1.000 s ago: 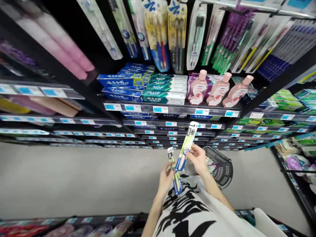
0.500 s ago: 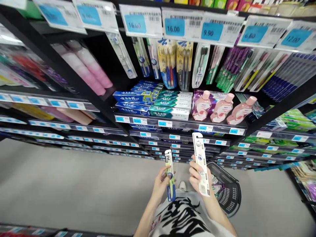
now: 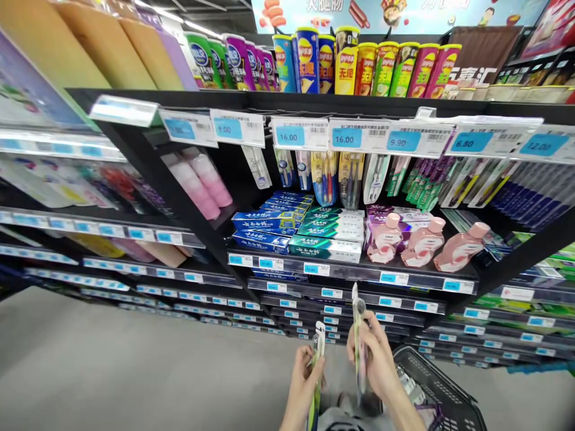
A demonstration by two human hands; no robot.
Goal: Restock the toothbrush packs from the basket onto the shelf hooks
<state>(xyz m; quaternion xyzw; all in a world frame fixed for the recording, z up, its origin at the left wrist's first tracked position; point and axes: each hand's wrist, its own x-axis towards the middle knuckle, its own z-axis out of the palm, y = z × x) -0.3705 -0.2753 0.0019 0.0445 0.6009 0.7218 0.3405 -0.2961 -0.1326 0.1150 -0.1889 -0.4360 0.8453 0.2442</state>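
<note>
My left hand (image 3: 304, 380) is closed around a packaged toothbrush (image 3: 317, 389) with green on its pack, held upright and seen nearly edge-on. A second packaged toothbrush (image 3: 358, 335), slim and also turned edge-on, is pinched in my right hand (image 3: 375, 353), a little higher and to the right. Both packs are in front of the lower shelves, apart from each other. Below my right forearm, a dark shopping basket (image 3: 453, 392) holds several packages, one with purple on it.
Hanging toothbrushes (image 3: 326, 179) fill the rack under price tags (image 3: 299, 133). Toothpaste boxes (image 3: 330, 230) and pink bottles (image 3: 384, 239) line the shelf beneath. Chip cans (image 3: 345, 60) stand on top. Grey floor (image 3: 157, 371) spreads to the left.
The view has tilted up, bringing the chip cans into sight. Both toothbrush packs have turned from showing their broad faces to nearly edge-on, still held.
</note>
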